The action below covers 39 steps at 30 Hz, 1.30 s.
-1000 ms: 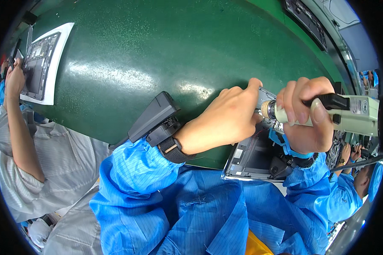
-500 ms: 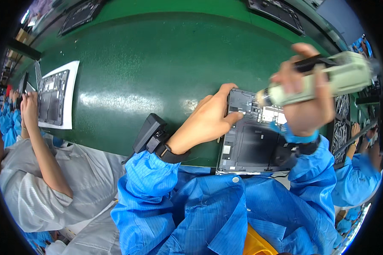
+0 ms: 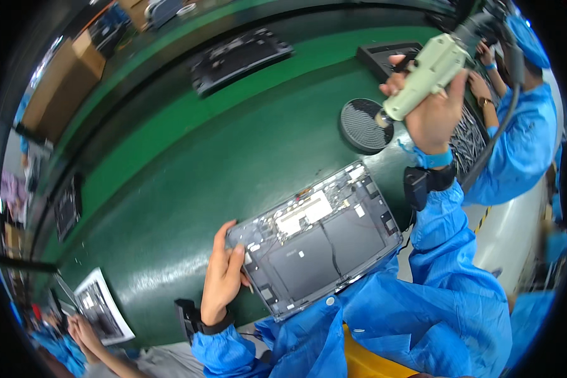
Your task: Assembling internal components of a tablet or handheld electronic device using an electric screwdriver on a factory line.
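Observation:
An opened tablet lies tilted in front of me, its inside facing up, with a circuit board along the far side and dark flat panels nearer me. My left hand grips its left corner, thumb on top and fingers round the edge. In my right hand is a pale green electric screwdriver, its cable rising at the upper right. The screwdriver's tip reaches over a round black dish with a grid-like surface. Whether a screw sits on the tip is too small to tell.
A black tray and a pile of thin metal parts lie at the right. Another tablet body rests on the far strip. A co-worker's blue sleeve is at the right; another person's hands hold work at the lower left.
My right hand has carried the screwdriver from the tablet to the round dish. My left hand keeps its hold on the tablet's corner. The whole view has turned toward the right.

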Tool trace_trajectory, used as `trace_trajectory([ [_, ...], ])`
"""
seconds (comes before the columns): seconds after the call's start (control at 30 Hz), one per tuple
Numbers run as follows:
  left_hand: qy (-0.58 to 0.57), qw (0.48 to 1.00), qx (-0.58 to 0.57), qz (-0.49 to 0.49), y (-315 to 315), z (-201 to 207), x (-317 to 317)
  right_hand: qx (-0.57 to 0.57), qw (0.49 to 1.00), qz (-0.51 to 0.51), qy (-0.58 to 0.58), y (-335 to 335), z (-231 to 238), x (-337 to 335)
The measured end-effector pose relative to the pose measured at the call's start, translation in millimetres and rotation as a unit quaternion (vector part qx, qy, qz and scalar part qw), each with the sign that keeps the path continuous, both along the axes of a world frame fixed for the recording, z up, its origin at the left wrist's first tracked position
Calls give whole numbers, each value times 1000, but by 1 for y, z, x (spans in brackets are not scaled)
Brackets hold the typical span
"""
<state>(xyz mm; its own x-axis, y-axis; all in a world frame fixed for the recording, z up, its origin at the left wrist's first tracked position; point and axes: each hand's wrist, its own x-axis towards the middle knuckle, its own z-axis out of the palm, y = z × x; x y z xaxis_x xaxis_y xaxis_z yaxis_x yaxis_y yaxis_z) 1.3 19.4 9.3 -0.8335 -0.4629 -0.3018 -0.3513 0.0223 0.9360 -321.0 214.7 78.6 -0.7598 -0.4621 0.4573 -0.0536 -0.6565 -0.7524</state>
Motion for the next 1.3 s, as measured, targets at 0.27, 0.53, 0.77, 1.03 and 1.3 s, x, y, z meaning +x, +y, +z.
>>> trace_trajectory([
  [0.27, -13, 1000, 8, 21, 7, 11, -7, 53, 997, -55, 4, -7, -16, -8],
  [0.53, -4, 999, 25, 34, 5, 4, -5, 14, 993, -111, 44, -13, -31, -10],
  [0.77, -20, 999, 24, 44, 5, 5, -5, -13, 995, -100, 11, -17, -39, -6],
  [1.03, -14, 998, 35, 47, 4, 2, -2, 17, 994, -100, 29, -17, -45, -9],
  [1.3, -19, 998, 27, 49, 3, 5, -4, 11, 995, -102, -6, -20, -46, -8],
])
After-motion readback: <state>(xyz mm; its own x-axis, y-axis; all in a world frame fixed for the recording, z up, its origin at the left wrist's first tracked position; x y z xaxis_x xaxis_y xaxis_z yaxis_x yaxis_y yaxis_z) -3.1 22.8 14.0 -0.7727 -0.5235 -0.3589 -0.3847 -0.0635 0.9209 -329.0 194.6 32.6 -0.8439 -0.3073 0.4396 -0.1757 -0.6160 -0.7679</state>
